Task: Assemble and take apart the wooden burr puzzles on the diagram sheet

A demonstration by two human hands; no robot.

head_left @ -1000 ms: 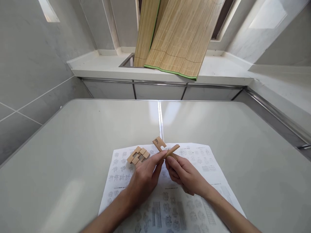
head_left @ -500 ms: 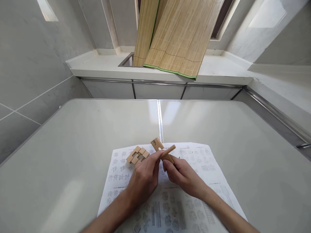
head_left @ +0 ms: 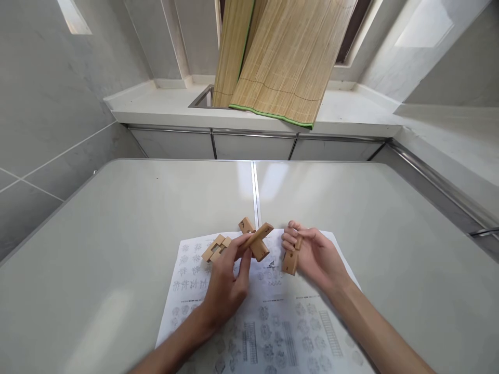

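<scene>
My left hand (head_left: 228, 275) pinches two crossed wooden puzzle bars (head_left: 255, 240) above a printed instruction sheet (head_left: 268, 317). One of those bars carries a dark handwritten mark at its far end. My right hand (head_left: 315, 257) has its fingers curled round a third wooden bar (head_left: 291, 258), which hangs down just over the paper. Left of my left hand, a small stack of loose wooden puzzle pieces (head_left: 215, 247) lies on the sheet's far left corner.
The sheet lies on a pale grey table (head_left: 117, 234) with a seam running down its middle. Behind the table runs a white ledge (head_left: 156, 104), and rolled bamboo mats (head_left: 273, 57) lean on it. Tiled walls close in on the left and right.
My right hand let go of the crossed bars, moved right and now holds a separate bar. My left hand keeps the crossed pair, shifted slightly left.
</scene>
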